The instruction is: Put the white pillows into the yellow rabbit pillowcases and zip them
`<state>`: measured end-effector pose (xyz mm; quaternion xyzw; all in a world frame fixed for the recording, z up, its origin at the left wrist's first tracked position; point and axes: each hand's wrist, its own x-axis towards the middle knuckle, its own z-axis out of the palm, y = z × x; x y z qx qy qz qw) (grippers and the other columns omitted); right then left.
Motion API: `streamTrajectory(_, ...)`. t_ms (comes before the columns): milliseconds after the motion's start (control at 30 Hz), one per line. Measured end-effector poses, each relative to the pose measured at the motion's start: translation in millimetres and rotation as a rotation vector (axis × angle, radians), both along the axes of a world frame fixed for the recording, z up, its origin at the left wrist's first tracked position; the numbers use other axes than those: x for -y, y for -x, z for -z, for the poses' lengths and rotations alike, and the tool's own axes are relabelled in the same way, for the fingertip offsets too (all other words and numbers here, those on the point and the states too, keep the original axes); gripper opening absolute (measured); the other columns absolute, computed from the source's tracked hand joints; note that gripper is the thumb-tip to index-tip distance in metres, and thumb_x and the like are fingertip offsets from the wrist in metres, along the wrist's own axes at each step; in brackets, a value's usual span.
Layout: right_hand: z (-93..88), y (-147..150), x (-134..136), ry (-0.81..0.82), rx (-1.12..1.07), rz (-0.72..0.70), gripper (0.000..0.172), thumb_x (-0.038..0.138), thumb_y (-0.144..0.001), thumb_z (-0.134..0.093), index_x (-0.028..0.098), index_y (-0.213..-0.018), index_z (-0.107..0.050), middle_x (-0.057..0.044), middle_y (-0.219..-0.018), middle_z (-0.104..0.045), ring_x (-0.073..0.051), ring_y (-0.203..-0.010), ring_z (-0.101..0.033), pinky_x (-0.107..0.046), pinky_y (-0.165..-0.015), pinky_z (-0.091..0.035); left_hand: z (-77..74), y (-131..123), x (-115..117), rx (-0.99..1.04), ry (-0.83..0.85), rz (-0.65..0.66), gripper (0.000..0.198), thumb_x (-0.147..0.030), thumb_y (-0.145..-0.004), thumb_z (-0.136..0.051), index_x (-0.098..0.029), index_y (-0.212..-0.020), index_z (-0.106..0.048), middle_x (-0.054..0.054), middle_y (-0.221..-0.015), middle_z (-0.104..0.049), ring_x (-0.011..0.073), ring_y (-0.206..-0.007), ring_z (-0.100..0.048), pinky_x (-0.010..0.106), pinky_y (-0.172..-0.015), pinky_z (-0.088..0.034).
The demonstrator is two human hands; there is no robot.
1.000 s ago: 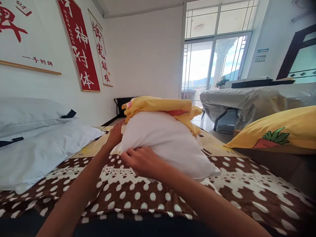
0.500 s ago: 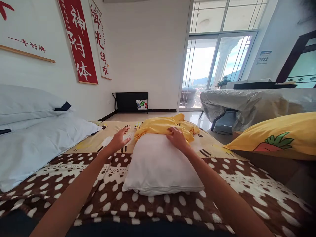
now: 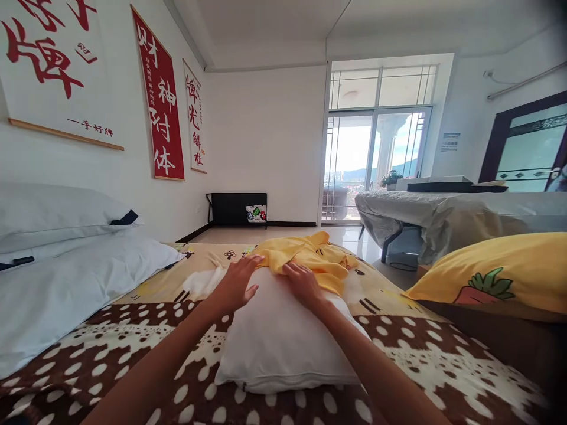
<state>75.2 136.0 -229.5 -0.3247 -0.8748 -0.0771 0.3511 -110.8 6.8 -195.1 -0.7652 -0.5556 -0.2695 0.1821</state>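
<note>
A white pillow [image 3: 283, 336] lies in front of me, its far end inside a bunched yellow pillowcase [image 3: 314, 254]. My right hand [image 3: 305, 287] is closed on the near edge of the pillowcase, with its fingers curled over the cloth. At the pillow's left side, my left hand [image 3: 238, 285] has its fingers stretched out and its thumb apart. Those fingertips reach the left edge of the yellow cloth, though no grip on it shows. Both lie on a brown and cream patterned blanket [image 3: 186, 360].
White pillows [image 3: 84, 289] are stacked at the left. To the right, a yellow pillow with a carrot print [image 3: 500, 283] rests on a brown box [image 3: 496, 336]. Beyond the bed stand a plastic-covered table [image 3: 398, 206] and a black folded panel [image 3: 230, 209] against the wall.
My left hand has moved right, from above the blanket to the pillowcase's left edge. My right hand has shifted slightly left along the cloth edge. The view has tilted up.
</note>
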Motion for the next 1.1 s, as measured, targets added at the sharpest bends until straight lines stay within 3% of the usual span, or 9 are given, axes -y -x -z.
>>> streamTrajectory(100,1.0,8,26,-0.112,0.273,-0.199,0.026,0.014,-0.088,-0.042,0.021,-0.103,-0.062,-0.007,-0.101,-0.066,-0.018,-0.092,-0.059,-0.028,-0.079,-0.040,-1.5,-19,4,-0.211,0.078,0.069,0.083,-0.006,-0.072,-0.052,-0.025,-0.146,-0.019,0.011,-0.152,-0.027,0.0243,-0.140,-0.025,0.052,-0.107,-0.030)
streamTrajectory(200,5.1,4,42,-0.148,0.380,-0.254,0.030,0.009,-0.088,-0.041,0.020,-0.106,-0.062,-0.008,-0.103,-0.066,-0.020,-0.091,-0.060,-0.029,-0.076,-0.042,4.2,-28,-4,-0.339,0.171,0.120,0.093,0.000,-0.066,-0.049,-0.032,-0.146,-0.016,0.007,-0.155,-0.018,0.0238,-0.143,-0.017,0.054,-0.107,-0.030)
streamTrajectory(300,10.2,-7,50,-0.193,0.446,-0.276,0.027,0.009,-0.088,-0.041,0.019,-0.101,-0.063,-0.007,-0.094,-0.066,-0.019,-0.086,-0.060,-0.029,-0.070,-0.042,16.8,-29,-23,-0.381,0.186,0.129,0.073,-0.008,-0.072,-0.052,-0.029,-0.139,-0.034,0.008,-0.154,-0.021,0.0253,-0.142,-0.019,0.055,-0.106,-0.031)
streamTrajectory(433,20.6,-23,53,-0.258,0.476,-0.244,0.027,0.009,-0.089,-0.041,0.021,-0.102,-0.061,-0.004,-0.088,-0.063,-0.017,-0.081,-0.057,-0.028,-0.069,-0.040,32.7,-24,-49,-0.465,0.057,0.110,0.035,-0.022,-0.081,-0.052,-0.021,-0.115,-0.059,0.011,-0.148,-0.036,0.0260,-0.139,-0.026,0.053,-0.107,-0.028)
streamTrajectory(600,31.2,-44,29,-0.283,0.275,0.022,0.045,0.019,-0.084,-0.050,0.018,-0.129,-0.049,-0.009,-0.103,-0.062,-0.022,-0.094,-0.053,-0.034,-0.083,-0.036,43.4,9,-61,-0.619,-0.141,-0.018,0.028,-0.016,-0.087,-0.042,-0.016,-0.102,-0.066,0.011,-0.140,-0.048,0.0239,-0.136,-0.034,0.046,-0.107,-0.027)
streamTrajectory(733,35.8,-66,-1,-0.136,0.247,0.331,0.044,0.016,-0.080,-0.051,0.015,-0.123,-0.056,-0.012,-0.110,-0.062,-0.026,-0.103,-0.053,-0.038,-0.088,-0.032,58.2,41,-53,-0.670,-0.246,-0.068,0.032,-0.015,-0.086,-0.043,-0.019,-0.110,-0.064,0.009,-0.144,-0.042,0.0213,-0.136,-0.033,0.043,-0.108,-0.026)
streamTrajectory(867,39.8,-82,-17,-0.061,0.329,0.451,0.036,0.010,-0.085,-0.043,0.013,-0.117,-0.060,-0.013,-0.101,-0.067,-0.025,-0.095,-0.060,-0.038,-0.083,-0.033,69.7,59,-45,-0.586,-0.312,-0.178,0.026,-0.009,-0.079,-0.044,-0.017,-0.077,-0.069,0.008,-0.147,-0.038,0.0233,-0.136,-0.034,0.045,-0.109,-0.023)
streamTrajectory(1000,14.8,-100,-13,-0.181,0.306,0.459,0.026,0.008,-0.085,-0.042,0.012,-0.097,-0.066,-0.013,-0.088,-0.068,-0.023,-0.083,-0.061,-0.036,-0.078,-0.033,46.5,57,-31,-0.502,-0.329,-0.152,0.024,-0.006,-0.074,-0.045,-0.017,-0.072,-0.066,0.009,-0.143,-0.044,0.0231,-0.133,-0.039,0.046,-0.108,-0.022)
streamTrajectory(1100,-15.8,-123,6,-0.455,0.154,0.340,0.023,0.001,-0.076,-0.044,0.016,-0.070,-0.060,-0.006,-0.070,-0.063,-0.017,-0.069,-0.056,-0.031,-0.071,-0.032,19.4,44,-3,-0.358,-0.426,-0.110,0.022,-0.006,-0.075,-0.043,-0.017,-0.065,-0.059,0.009,-0.137,-0.051,0.0237,-0.131,-0.042,0.046,-0.108,-0.019)
